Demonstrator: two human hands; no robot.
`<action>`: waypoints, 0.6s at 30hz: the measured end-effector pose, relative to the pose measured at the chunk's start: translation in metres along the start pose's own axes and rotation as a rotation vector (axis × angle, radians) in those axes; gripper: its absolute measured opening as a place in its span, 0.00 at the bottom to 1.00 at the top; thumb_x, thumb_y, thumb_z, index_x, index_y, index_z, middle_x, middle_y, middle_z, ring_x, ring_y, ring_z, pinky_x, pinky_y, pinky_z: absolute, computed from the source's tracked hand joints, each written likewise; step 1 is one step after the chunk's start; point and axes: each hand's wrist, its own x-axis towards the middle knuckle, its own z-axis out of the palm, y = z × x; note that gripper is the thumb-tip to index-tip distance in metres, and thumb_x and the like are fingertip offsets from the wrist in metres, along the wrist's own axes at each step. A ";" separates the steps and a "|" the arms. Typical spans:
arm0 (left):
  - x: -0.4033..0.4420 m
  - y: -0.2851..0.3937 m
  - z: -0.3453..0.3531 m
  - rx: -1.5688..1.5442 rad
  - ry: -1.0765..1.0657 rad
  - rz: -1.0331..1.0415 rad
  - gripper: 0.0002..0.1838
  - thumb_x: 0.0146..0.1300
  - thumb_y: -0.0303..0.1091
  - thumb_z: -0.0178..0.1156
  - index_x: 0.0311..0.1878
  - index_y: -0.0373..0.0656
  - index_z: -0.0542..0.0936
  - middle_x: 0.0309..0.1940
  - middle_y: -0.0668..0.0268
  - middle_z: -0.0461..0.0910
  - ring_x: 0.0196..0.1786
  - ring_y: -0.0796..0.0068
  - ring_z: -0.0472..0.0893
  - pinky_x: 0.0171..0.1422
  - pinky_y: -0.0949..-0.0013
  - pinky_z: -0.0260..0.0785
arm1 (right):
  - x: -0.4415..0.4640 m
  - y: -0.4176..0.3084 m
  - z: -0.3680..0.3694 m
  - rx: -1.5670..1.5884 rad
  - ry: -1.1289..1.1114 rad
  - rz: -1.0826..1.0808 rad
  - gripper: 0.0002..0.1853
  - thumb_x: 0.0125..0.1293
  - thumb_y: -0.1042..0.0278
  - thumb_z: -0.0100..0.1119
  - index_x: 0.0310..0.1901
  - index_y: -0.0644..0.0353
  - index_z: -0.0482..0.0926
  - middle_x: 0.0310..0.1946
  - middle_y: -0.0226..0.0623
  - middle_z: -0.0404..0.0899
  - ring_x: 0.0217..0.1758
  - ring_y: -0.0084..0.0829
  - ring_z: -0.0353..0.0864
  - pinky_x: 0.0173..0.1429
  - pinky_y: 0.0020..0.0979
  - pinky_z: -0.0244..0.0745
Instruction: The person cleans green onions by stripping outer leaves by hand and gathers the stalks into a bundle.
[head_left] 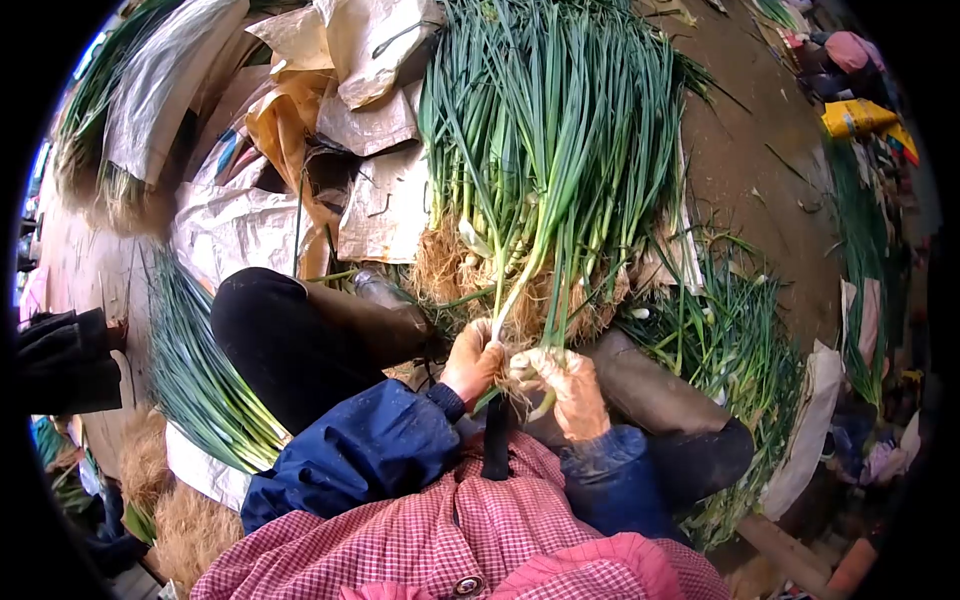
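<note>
My left hand [472, 362] is closed around the white lower stems of a few green onions [512, 298], just above my lap. Their long leaves stretch away over a big pile of green onions [560, 130] with stringy brown roots. Close beside it, my right hand [570, 388] is pinched at the root end, its fingers bent and slightly blurred. A pale green strip of onion leaf [543, 404] pokes out below the right fingers. Fine roots hang between the two hands. Exactly how much the right fingers grip is partly hidden.
A neat bunch of green onions [215, 365] lies by my left knee. Loose leaves and peelings [735, 350] cover the ground at my right. Pale woven sacks [375, 205] lie ahead on the left. A dark sleeve [70, 350] of another person shows at far left.
</note>
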 end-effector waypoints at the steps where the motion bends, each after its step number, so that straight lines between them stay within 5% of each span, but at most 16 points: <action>1: 0.003 -0.008 -0.002 -0.076 0.025 -0.022 0.04 0.61 0.22 0.46 0.38 0.39 0.69 0.27 0.71 0.70 0.28 0.83 0.69 0.32 0.77 0.65 | -0.008 -0.003 -0.004 0.065 -0.001 -0.016 0.13 0.65 0.64 0.52 0.35 0.67 0.78 0.32 0.41 0.81 0.29 0.27 0.80 0.30 0.22 0.78; 4: 0.003 0.010 0.000 -0.307 -0.010 -0.146 0.04 0.62 0.21 0.49 0.38 0.40 0.70 0.27 0.72 0.71 0.27 0.85 0.68 0.32 0.79 0.65 | 0.003 -0.029 -0.016 0.313 0.053 -0.072 0.14 0.64 0.64 0.53 0.41 0.68 0.74 0.30 0.36 0.74 0.23 0.19 0.75 0.24 0.19 0.75; 7: -0.007 0.024 0.013 -0.335 -0.097 -0.194 0.07 0.58 0.20 0.54 0.38 0.42 0.71 0.27 0.73 0.73 0.28 0.86 0.70 0.31 0.79 0.65 | 0.090 -0.023 -0.012 -0.238 0.138 0.029 0.19 0.65 0.64 0.51 0.52 0.68 0.68 0.31 0.35 0.71 0.21 0.16 0.68 0.19 0.14 0.68; 9: -0.009 0.020 0.012 -0.318 -0.032 -0.161 0.07 0.57 0.20 0.56 0.36 0.42 0.70 0.26 0.73 0.73 0.26 0.85 0.70 0.30 0.79 0.65 | 0.112 -0.020 0.005 -0.006 0.267 0.099 0.19 0.65 0.69 0.48 0.55 0.67 0.64 0.32 0.38 0.73 0.21 0.18 0.68 0.18 0.15 0.66; 11: -0.005 0.021 0.002 -0.286 0.015 -0.139 0.08 0.56 0.19 0.56 0.36 0.41 0.70 0.25 0.73 0.72 0.25 0.85 0.70 0.28 0.79 0.65 | 0.120 -0.010 0.008 0.001 0.282 0.147 0.18 0.64 0.74 0.45 0.55 0.66 0.61 0.32 0.39 0.74 0.21 0.20 0.69 0.17 0.16 0.64; 13: -0.001 0.019 -0.005 -0.332 -0.001 -0.118 0.08 0.54 0.18 0.56 0.36 0.39 0.71 0.23 0.70 0.73 0.22 0.84 0.71 0.25 0.79 0.65 | 0.105 0.015 -0.015 -0.230 -0.032 0.049 0.12 0.64 0.75 0.47 0.48 0.65 0.65 0.29 0.35 0.74 0.22 0.18 0.68 0.16 0.15 0.63; 15: -0.007 0.026 0.006 -0.217 -0.020 -0.176 0.07 0.53 0.18 0.57 0.34 0.39 0.71 0.23 0.68 0.75 0.21 0.83 0.73 0.24 0.78 0.67 | 0.095 0.014 -0.006 -0.109 0.116 0.042 0.09 0.64 0.73 0.49 0.43 0.66 0.67 0.27 0.33 0.72 0.21 0.17 0.68 0.14 0.14 0.59; 17: -0.009 0.018 0.013 -0.205 -0.096 -0.205 0.08 0.52 0.18 0.57 0.34 0.39 0.72 0.24 0.70 0.74 0.25 0.84 0.73 0.28 0.78 0.68 | 0.126 0.010 -0.007 0.194 0.390 0.237 0.14 0.67 0.58 0.37 0.39 0.61 0.68 0.25 0.30 0.68 0.27 0.20 0.68 0.30 0.26 0.69; 18: -0.010 0.017 0.014 -0.115 -0.087 -0.099 0.07 0.53 0.20 0.59 0.33 0.40 0.72 0.24 0.69 0.76 0.24 0.83 0.75 0.26 0.78 0.69 | 0.126 0.016 -0.005 0.109 0.272 0.139 0.15 0.66 0.57 0.36 0.38 0.59 0.68 0.25 0.31 0.65 0.29 0.22 0.66 0.35 0.27 0.68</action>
